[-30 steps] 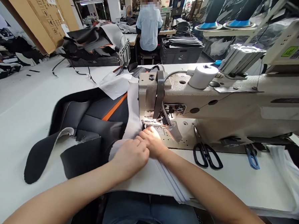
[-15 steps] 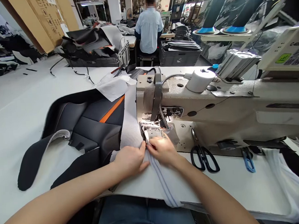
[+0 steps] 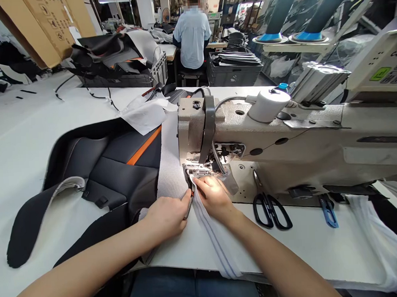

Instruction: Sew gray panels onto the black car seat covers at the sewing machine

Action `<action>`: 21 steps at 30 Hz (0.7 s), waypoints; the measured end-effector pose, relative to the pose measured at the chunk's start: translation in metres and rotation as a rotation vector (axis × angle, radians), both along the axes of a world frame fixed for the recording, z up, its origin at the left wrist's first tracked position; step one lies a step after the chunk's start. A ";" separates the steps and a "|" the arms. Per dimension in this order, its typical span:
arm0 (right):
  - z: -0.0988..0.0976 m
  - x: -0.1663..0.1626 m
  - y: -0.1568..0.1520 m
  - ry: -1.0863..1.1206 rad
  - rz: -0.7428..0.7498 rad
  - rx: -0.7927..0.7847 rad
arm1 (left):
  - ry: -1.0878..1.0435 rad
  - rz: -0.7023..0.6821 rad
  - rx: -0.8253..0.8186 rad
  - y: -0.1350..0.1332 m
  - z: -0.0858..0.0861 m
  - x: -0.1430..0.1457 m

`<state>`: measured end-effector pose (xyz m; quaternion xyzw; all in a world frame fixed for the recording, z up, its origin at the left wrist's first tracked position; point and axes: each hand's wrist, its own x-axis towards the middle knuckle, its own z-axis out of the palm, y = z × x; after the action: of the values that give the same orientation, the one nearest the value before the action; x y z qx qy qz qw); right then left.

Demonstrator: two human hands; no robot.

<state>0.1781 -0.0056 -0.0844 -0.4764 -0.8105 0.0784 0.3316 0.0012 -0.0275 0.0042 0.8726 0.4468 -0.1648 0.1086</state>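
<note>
A black seat cover (image 3: 108, 175) with an orange stripe and grey mesh backing (image 3: 172, 181) spreads to the left of the sewing machine (image 3: 192, 126). My left hand (image 3: 169, 216) is closed on the cover's edge, just in front of the presser foot. Beside it, my right hand (image 3: 216, 196) pinches a white fabric strip (image 3: 211, 236) with bluish lines against that edge. From my fingers the strip runs down over the table's front edge. The needle is hard to make out among the machine parts.
Black-handled scissors (image 3: 271, 211) and a blue thread snipper (image 3: 329, 215) lie to the right on the white table (image 3: 310, 249). A white thread cone (image 3: 269, 105) sits on the machine. Behind stand crates of cut pieces (image 3: 234, 69) and a seated person (image 3: 192, 35).
My right hand has shifted slightly up and left, bringing the strip along the cover's edge. My left fingers have curled tighter around the edge. The view has turned slightly.
</note>
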 end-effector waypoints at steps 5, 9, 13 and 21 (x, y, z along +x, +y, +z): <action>-0.001 -0.006 0.004 -0.012 0.029 0.079 | 0.032 0.051 0.012 0.006 0.001 0.009; -0.007 -0.008 0.008 -0.004 -0.007 0.096 | 0.063 0.062 0.073 0.007 -0.008 0.014; -0.010 -0.012 0.006 0.054 -0.109 0.082 | 0.057 0.052 0.086 0.006 -0.015 0.011; -0.011 -0.010 0.010 -0.010 0.028 0.062 | -0.064 0.072 0.077 0.018 -0.017 0.011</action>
<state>0.1683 0.0041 -0.0956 -0.4548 -0.8208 0.0558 0.3411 0.0119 -0.0094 -0.0124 0.8644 0.4802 -0.1152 0.0949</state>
